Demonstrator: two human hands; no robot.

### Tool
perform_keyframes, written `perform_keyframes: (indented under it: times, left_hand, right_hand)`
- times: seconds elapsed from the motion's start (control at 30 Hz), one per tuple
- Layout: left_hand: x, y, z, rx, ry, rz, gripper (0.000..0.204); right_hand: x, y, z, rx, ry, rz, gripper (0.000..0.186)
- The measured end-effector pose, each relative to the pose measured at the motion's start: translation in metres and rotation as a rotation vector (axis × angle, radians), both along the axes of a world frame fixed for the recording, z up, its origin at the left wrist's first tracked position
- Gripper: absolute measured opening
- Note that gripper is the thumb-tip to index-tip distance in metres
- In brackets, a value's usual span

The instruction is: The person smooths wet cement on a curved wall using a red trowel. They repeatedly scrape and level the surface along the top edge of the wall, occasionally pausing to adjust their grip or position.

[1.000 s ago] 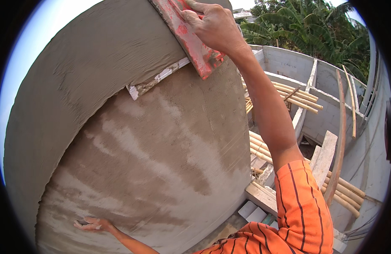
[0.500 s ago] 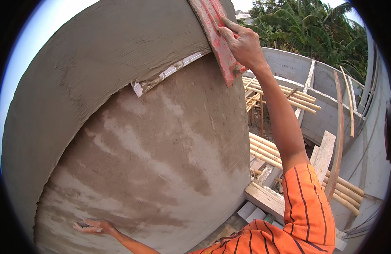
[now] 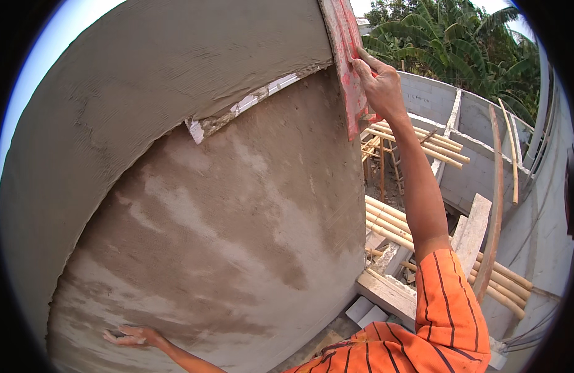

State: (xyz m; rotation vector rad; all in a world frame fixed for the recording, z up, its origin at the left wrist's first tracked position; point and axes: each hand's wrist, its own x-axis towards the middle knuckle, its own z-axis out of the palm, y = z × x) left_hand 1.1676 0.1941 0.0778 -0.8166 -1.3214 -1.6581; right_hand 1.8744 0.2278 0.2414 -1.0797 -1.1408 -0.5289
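The right hand [image 3: 381, 86] has its fingers curled round the float [image 3: 347, 78], up at the wall's [image 3: 237, 217] right edge; I'd keep the pressure even there. The left hand's [image 3: 135, 337] fingers are loosely spread, seemingly empty (touching the wall? can't tell). The float's top is cut off, its grip mostly hidden.

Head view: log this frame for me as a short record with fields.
Right hand: gripping a red, mortar-smeared float at the wall's right edge
Left hand: open, by the lower wall; contact unclear
Upper wall: grey plaster
Plaster's lower edge: pale strip along part of it
Right background: bamboo poles, leafy plants
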Motion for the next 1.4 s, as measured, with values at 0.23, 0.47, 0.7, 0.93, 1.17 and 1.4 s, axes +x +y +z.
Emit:
perform_keyframes:
  times: [0.23, 0.47, 0.7, 0.93, 1.17, 1.4]
  left_hand:
    - [0.022, 0.014, 0.001, 0.024, 0.005, -0.058, 0.056]
    - [0.005, 0.001, 0.002, -0.008, 0.000, 0.031, 0.052]
    - [0.009, 0.015, -0.001, 0.004, 0.046, 0.003, 0.055]
    - [0.010, -0.001, 0.002, -0.017, 0.016, 0.029, 0.058]
    - [0.004, 0.006, -0.005, 0.011, 0.037, -0.049, 0.055]
    - [0.003, 0.003, 0.000, 0.028, 0.001, -0.091, 0.053]
  right_hand:
    - [0.082, 0.009, 0.147, -0.453, -0.387, -0.660, 0.041]
    - [-0.014, -0.013, -0.012, -0.061, 0.024, -0.002, 0.042]
    - [0.060, 0.012, 0.137, -0.396, -0.072, -0.172, 0.049]
    - [-0.021, -0.008, -0.008, 0.025, -0.133, -0.025, 0.043]
    - [-0.040, -0.022, 0.130, -0.224, -0.009, -0.059, 0.043]
    - [-0.031, -0.023, 0.075, -0.119, -0.050, 0.004, 0.043]
